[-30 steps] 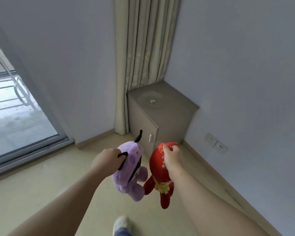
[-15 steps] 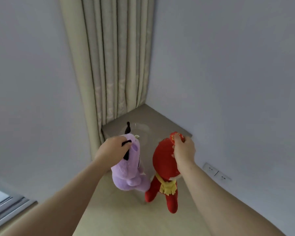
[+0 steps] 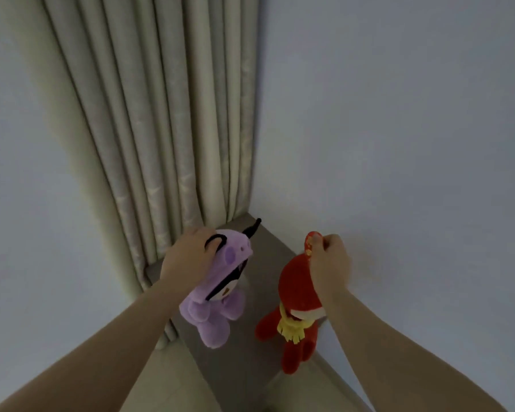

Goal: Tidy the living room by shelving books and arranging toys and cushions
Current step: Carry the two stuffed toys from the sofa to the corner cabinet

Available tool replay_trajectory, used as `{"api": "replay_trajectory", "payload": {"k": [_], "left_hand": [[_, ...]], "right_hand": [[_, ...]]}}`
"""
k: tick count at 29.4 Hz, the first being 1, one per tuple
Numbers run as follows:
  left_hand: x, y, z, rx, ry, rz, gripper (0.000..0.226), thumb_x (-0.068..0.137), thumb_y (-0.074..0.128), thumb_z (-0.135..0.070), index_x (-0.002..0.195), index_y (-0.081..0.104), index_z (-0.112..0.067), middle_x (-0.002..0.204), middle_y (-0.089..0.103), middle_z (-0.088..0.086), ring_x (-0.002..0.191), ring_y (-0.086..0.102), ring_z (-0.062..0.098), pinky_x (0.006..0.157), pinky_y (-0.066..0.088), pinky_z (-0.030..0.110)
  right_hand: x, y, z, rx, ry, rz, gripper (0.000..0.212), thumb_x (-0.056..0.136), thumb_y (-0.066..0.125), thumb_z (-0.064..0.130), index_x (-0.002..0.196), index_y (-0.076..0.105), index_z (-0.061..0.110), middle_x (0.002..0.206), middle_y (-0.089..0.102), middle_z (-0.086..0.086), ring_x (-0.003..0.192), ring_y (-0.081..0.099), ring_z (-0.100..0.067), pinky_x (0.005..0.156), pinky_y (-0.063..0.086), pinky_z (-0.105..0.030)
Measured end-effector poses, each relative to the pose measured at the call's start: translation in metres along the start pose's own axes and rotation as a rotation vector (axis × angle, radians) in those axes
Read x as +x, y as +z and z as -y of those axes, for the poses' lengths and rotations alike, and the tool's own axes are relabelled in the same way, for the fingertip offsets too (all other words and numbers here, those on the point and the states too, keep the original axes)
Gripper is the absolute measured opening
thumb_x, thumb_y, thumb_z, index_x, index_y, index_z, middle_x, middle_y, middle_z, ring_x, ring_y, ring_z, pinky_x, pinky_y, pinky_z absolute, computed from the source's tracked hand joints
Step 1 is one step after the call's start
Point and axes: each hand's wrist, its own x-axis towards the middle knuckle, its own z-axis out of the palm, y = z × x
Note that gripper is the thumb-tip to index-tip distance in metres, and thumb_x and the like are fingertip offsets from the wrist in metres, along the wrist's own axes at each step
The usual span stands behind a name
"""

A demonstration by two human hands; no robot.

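My left hand (image 3: 188, 261) grips a purple plush toy (image 3: 217, 304) by its head; the toy has black horns and hangs downward. My right hand (image 3: 329, 263) pinches the top of a red plush toy (image 3: 298, 295) with a yellow scarf, which dangles below it. Both toys hang above a small grey cabinet (image 3: 265, 263) in the room's corner. Much of the cabinet top is hidden behind the toys and my arms.
A cream curtain (image 3: 167, 114) hangs in folds down to the cabinet's back left. Plain walls meet at the corner, one on each side. Beige floor (image 3: 167, 379) shows below between my arms.
I have come closer to the corner cabinet and both hands have lifted the toys over its top. The glass door and wall sockets have left the view.
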Motion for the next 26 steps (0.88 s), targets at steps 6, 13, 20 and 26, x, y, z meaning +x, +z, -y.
{"api": "replay_trajectory", "payload": {"k": [6, 13, 20, 26], "left_hand": [[0.045, 0.025, -0.020, -0.001, -0.030, 0.038, 0.026, 0.099, 0.043, -0.026, 0.109, 0.064, -0.015, 0.101, 0.054, 0.002, 0.093, 0.053, 0.017, 0.069, 0.028, 0.018], [0.072, 0.054, -0.022, -0.006, -0.219, 0.020, 0.028, 0.100, 0.038, -0.029, 0.117, 0.058, -0.019, 0.114, 0.048, 0.007, 0.093, 0.058, 0.025, 0.074, 0.042, 0.029], [0.104, 0.069, -0.010, -0.159, -0.146, 0.095, 0.018, 0.100, 0.041, -0.022, 0.092, 0.055, -0.014, 0.084, 0.056, 0.002, 0.076, 0.051, 0.018, 0.065, 0.032, 0.027], [0.119, 0.080, -0.001, -0.221, -0.123, 0.083, 0.019, 0.097, 0.046, -0.012, 0.099, 0.062, -0.002, 0.096, 0.063, 0.016, 0.087, 0.055, 0.027, 0.070, 0.030, 0.026]], "right_hand": [[0.075, 0.005, -0.003, -0.017, -0.122, 0.026, 0.021, 0.099, 0.039, 0.033, 0.093, 0.046, 0.014, 0.070, 0.048, 0.004, 0.065, 0.050, -0.015, 0.059, 0.038, -0.028], [0.104, 0.031, -0.021, -0.205, -0.107, 0.236, 0.024, 0.100, 0.038, 0.031, 0.094, 0.050, 0.012, 0.079, 0.058, -0.003, 0.079, 0.059, -0.023, 0.069, 0.048, -0.034], [0.128, 0.043, -0.028, -0.621, -0.168, 0.541, 0.055, 0.087, 0.055, 0.050, 0.133, 0.044, 0.022, 0.136, 0.044, -0.002, 0.128, 0.037, -0.026, 0.106, 0.030, -0.037], [0.139, 0.038, -0.028, -0.935, -0.225, 0.588, 0.081, 0.075, 0.069, 0.042, 0.143, 0.025, 0.035, 0.150, 0.026, 0.004, 0.135, 0.023, -0.030, 0.109, 0.024, -0.041]]}}
